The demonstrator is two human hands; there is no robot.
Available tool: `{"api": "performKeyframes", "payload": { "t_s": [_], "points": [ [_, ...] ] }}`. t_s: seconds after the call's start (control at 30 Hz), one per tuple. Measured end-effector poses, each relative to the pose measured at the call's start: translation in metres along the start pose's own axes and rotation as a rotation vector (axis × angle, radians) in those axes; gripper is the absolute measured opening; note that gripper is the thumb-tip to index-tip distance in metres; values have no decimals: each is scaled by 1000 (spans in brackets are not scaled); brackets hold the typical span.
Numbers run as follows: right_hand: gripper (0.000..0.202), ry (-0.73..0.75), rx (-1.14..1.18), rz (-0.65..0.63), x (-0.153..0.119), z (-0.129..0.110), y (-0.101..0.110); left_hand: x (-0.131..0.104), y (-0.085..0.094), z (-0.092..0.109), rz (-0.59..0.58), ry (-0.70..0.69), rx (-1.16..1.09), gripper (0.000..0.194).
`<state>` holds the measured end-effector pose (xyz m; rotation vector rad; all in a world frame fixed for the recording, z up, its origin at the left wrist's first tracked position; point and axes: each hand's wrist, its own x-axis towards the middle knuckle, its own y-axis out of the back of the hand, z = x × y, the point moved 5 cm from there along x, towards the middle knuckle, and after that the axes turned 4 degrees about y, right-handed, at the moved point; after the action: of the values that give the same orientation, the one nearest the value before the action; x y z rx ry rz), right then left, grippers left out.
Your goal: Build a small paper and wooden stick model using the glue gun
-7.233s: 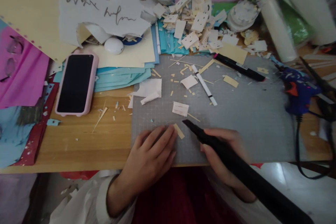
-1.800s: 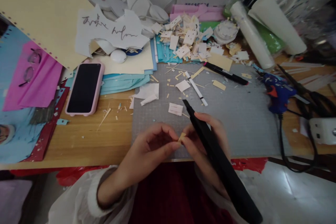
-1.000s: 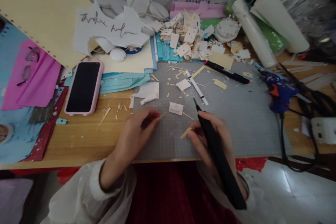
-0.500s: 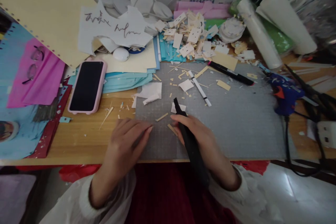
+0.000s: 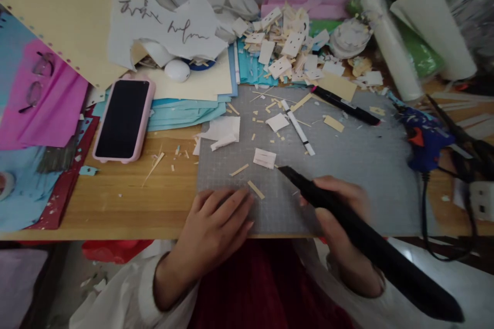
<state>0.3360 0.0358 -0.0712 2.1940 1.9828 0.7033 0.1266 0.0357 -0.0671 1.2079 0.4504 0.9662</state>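
Note:
A black utility knife is gripped in my right hand, its dark tip pointing up and left over the grey cutting mat. Just beyond that tip lies a small white paper piece with lines across it. My left hand rests palm down at the mat's near edge, fingers stretched out and holding nothing. Close to its fingertips lies a thin cream strip, with another cream strip a little farther off.
A white pen and a black marker lie on the mat among paper scraps. Behind them is a heap of small cut pieces. A pink-cased phone lies at left, a blue glue gun with its cord at right.
My right hand has moved right with the knife, which now slants and has left the lined paper piece uncovered. My left hand has slid right onto the mat.

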Motion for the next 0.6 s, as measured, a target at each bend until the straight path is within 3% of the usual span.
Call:
{"api": "performKeyframes", "payload": {
  "t_s": [0.3,0.6],
  "points": [
    [39,172,-75,-286,6,-11,-34,4,-7,-1,-30,66,67,43],
    [43,242,-127,-338,10,-17,-40,6,-9,-2,-34,83,66,45]
  ]
}}
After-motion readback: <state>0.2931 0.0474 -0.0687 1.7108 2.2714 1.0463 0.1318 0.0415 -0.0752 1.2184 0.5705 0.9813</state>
